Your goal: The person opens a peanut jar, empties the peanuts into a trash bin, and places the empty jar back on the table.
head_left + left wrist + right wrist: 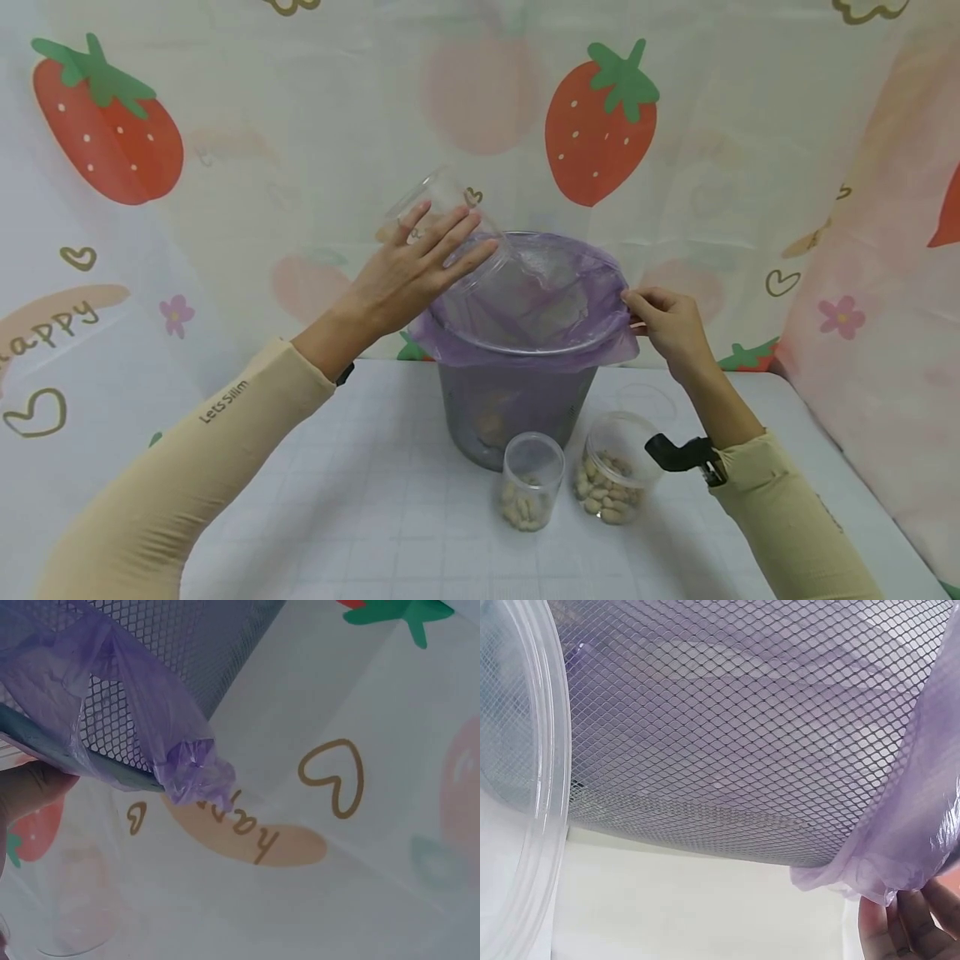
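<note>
Holding a clear, cylinder-shaped plastic jar (pixel 435 185) in a tilted position, the left hand (pixel 408 271) is above the left side of a round, grey mesh bin (pixel 517 396). Its fingers are stretched and spread along the jar; the thumb is hidden in the head view. The jar's mouth points down toward the inside of a thin, purple plastic bag (pixel 540 358), which lines the bin and is folded outward over its rim. The right hand (pixel 671 321) pinches the edge of this bag on the right side, with fingertips close together.

On the beige left sleeve (pixel 217 450) one can read "LetsSlim" in dark letters; the marks on the beige right sleeve (pixel 787 508) are too small to read. On the white fabric backdrop (pixel 360 83) with printed red strawberries, the word "happy" is cut by the left edge in the head view; in the left wrist view, the purple bag covers its end.

In front of the bin, on the white table (pixel 360 517), stand a narrow clear jar (pixel 532 483) and, just beside it, a wider clear jar (pixel 615 479), both with pale, nut-like pieces inside. Behind the wider one, a faint transparent ring (pixel 651 387) is hard to make out. I cannot tell whether the tilted jar contains something.
</note>
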Demonstrator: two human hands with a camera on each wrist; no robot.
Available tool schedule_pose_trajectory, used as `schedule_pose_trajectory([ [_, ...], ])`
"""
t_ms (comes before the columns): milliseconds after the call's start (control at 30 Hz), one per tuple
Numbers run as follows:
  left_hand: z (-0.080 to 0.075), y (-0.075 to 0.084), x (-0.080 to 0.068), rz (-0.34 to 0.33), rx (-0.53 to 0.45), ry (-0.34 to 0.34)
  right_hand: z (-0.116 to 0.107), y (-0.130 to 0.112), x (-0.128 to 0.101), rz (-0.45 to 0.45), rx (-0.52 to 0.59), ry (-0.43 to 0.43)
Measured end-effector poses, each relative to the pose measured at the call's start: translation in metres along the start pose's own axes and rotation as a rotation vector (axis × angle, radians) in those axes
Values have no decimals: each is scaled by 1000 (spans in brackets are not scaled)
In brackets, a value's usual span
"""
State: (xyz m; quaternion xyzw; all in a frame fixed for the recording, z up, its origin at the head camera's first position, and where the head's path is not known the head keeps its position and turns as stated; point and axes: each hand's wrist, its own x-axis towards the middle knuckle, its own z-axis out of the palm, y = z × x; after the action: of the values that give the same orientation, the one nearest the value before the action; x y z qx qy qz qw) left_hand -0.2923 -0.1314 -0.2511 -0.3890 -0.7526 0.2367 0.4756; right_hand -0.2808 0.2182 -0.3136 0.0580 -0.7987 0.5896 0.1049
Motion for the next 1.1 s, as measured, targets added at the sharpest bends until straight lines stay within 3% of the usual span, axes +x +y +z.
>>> schedule_pose_trajectory([
  [733,0,3,-1,-45,-56,-18,0,1,-1,-3,-23,4],
  [1000,-2,4,-3,-134,-119,12,0,1,0,-1,-20,8],
  [1100,-4,4,-6,-184,-159,-5,1,1,0,1,-17,8],
])
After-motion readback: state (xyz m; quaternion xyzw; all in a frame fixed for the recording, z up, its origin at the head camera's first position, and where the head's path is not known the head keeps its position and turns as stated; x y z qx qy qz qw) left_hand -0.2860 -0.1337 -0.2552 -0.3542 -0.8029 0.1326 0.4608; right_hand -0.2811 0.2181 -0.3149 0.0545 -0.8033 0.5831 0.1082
